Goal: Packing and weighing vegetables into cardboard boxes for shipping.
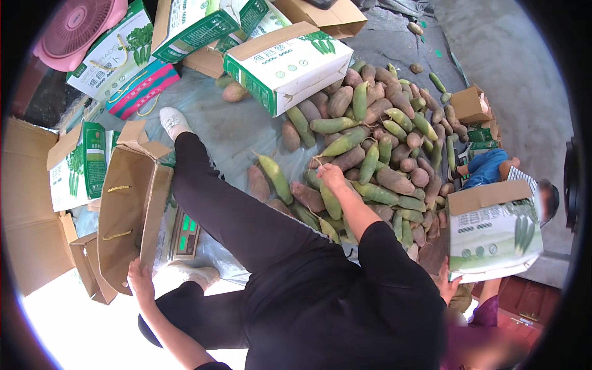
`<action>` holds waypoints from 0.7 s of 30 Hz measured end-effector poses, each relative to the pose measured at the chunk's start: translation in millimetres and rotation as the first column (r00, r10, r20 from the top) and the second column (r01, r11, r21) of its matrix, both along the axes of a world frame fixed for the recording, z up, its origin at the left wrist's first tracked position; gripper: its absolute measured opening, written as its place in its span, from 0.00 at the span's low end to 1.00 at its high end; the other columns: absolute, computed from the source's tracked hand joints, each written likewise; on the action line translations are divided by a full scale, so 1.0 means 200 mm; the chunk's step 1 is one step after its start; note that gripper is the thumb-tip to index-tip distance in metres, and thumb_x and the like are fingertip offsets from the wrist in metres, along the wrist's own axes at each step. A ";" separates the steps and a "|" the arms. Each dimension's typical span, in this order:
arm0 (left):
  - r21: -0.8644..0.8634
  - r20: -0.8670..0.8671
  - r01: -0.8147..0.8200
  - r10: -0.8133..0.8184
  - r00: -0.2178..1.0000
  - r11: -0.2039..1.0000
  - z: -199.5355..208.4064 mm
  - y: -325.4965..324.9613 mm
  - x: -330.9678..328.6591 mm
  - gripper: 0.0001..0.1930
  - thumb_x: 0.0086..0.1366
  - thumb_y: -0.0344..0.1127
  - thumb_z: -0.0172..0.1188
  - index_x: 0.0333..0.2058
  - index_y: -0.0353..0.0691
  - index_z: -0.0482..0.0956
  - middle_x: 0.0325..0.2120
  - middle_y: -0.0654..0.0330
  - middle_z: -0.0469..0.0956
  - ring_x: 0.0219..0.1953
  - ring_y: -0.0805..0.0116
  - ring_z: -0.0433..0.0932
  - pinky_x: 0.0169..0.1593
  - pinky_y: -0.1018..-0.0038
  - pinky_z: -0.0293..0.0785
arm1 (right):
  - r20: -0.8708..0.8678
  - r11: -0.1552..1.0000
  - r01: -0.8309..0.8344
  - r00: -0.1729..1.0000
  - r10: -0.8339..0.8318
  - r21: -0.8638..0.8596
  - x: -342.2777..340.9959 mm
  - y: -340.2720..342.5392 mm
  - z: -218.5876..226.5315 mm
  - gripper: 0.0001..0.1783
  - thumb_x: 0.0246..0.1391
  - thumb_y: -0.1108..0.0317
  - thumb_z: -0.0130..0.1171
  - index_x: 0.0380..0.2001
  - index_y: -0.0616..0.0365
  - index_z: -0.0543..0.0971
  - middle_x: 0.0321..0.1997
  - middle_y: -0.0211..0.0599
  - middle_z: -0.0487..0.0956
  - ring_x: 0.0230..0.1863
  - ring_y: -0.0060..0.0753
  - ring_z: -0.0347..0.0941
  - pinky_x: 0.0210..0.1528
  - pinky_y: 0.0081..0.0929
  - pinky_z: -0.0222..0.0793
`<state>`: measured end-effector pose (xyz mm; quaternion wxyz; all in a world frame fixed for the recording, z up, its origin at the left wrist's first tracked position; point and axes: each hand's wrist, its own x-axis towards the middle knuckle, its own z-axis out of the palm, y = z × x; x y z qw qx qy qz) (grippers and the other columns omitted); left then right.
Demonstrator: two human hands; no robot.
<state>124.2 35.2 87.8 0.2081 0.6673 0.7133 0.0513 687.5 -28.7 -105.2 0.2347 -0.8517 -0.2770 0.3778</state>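
My right hand is closed at the tip of a green radish lying at the near side of a large pile; the fingers partly hide the grip. Around it are more green radishes and reddish-brown, soil-coloured roots. On the left, my left hand grips the lower rim of an open cardboard box with yellow cord handles. That box is tilted, its brown inside facing me. Beside it sits a scale with lit green displays.
Printed green-and-white cartons stand beyond the pile, near a pink fan. Another carton and a large brown box are at left. At right, a co-worker's hand holds a carton; another person is beyond.
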 end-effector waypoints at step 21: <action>-0.002 0.020 0.020 -0.020 1.000 1.000 0.04 0.00 0.04 0.15 0.51 0.21 0.53 0.40 0.32 0.75 0.35 0.44 0.75 0.41 0.46 0.73 0.45 0.61 0.68 | -0.588 0.557 0.226 0.487 0.646 0.799 -1.20 0.95 1.54 0.11 0.58 0.67 0.49 0.26 0.61 0.75 0.30 0.31 0.76 0.30 0.17 0.67 0.33 0.21 0.64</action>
